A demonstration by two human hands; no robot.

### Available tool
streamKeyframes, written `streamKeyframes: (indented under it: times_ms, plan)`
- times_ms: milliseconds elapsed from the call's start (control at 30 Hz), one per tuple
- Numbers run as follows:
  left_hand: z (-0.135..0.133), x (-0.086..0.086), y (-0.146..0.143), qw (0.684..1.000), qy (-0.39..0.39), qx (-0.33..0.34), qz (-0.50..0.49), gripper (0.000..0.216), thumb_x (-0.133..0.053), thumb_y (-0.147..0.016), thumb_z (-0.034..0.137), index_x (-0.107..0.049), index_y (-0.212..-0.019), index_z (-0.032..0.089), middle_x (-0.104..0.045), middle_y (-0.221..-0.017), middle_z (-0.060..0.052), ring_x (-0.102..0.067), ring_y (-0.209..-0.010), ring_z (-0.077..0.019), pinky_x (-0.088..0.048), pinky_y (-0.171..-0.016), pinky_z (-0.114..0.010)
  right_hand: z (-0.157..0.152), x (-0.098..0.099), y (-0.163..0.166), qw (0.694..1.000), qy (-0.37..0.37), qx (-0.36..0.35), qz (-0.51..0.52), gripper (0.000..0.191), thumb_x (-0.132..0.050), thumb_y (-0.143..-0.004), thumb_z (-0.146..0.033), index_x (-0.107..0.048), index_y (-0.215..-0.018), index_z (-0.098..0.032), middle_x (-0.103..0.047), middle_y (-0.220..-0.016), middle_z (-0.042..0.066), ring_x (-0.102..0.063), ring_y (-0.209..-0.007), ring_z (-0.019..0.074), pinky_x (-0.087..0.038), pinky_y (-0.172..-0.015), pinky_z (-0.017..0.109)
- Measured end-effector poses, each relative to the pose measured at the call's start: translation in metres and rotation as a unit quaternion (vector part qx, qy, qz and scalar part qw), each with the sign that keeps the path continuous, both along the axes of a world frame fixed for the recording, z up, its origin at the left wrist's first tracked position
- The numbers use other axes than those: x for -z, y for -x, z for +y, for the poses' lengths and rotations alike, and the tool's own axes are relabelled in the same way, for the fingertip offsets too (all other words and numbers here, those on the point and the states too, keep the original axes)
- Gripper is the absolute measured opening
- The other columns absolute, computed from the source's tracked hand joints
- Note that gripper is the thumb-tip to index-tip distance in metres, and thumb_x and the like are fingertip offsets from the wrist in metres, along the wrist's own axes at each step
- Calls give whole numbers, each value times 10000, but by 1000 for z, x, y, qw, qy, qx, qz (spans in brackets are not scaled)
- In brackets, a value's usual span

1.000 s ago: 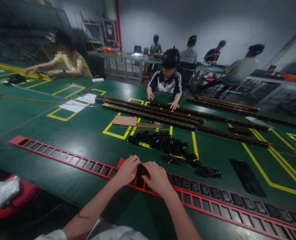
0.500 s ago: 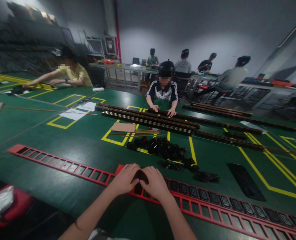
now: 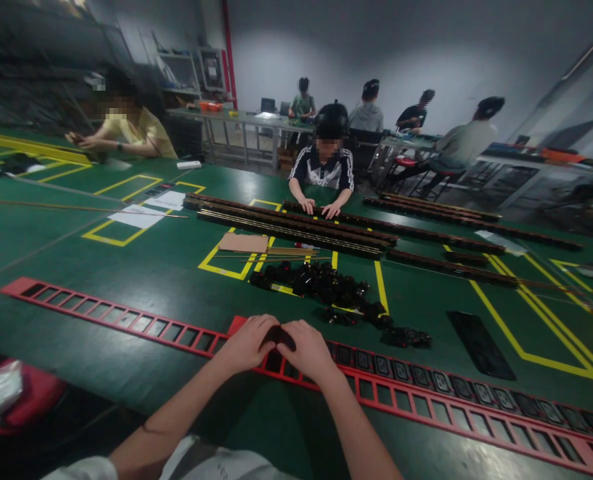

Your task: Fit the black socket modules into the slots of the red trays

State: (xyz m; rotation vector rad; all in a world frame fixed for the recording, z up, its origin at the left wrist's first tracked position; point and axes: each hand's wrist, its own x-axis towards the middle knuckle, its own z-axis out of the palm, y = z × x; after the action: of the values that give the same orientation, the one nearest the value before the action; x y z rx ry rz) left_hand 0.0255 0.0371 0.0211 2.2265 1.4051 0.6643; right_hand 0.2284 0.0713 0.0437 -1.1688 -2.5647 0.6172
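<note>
My left hand [image 3: 246, 343] and my right hand [image 3: 306, 350] meet over a long red slotted strip [image 3: 189, 338], thumbs turned inward. Both are closed around a small black part [image 3: 278, 335], mostly hidden by the fingers. Under my hands, a second red strip [image 3: 237, 324] runs behind the first; to the right its slots hold a row of square black pieces [image 3: 441, 382]. The front strip's slots look open, with a dark patch near its left end. Just beyond my hands lies a heap of small black parts [image 3: 316, 287].
Long dark bars [image 3: 296, 230] lie across the green table [image 3: 141, 270]. A cardboard piece [image 3: 243, 243], thin sticks, white papers [image 3: 139, 215] and a black flat panel [image 3: 481, 345] lie around. Opposite, a person's hands [image 3: 319, 208] touch a bar; another person sits at left.
The view has shifted slightly, so the table appears higher. My hands keep their grip at the same place on the strips. The person at left has drawn an outstretched arm back.
</note>
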Motion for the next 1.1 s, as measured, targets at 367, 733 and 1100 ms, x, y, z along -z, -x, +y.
streamKeyframes:
  times_ms: [367,733,1100]
  plan:
    - [-1,-2,1,999,39,-23,-4,339,-580,-825,128,-573,-1155,205,-649,-1188,-82,-585,-1135,-251,-454,-1012,-450,-2,-3,3,1000,18,3,-13,349,-660,-885,-298,-638,-1218,-197,-687,-1177,59,-572,-1109,228,-468,-975,361]
    - [4,10,6,1000,6,-18,-16,299,-605,-829,144,-608,-1123,195,-674,-1149,-80,-616,-1111,-255,-469,-979,-442,-5,0,3,1000,-20,-1,-15,365,-665,-894,-333,-654,-1221,-171,-698,-1150,77,-580,-1076,243,-482,-937,365]
    - [11,4,3,1000,29,-12,-1,245,-622,-834,126,-631,-1070,192,-686,-1082,-65,-633,-1030,-240,-486,-915,-397,1,2,2,1000,-6,9,-9,331,-680,-897,-367,-661,-1182,-201,-704,-1125,57,-595,-1057,229,-486,-868,344]
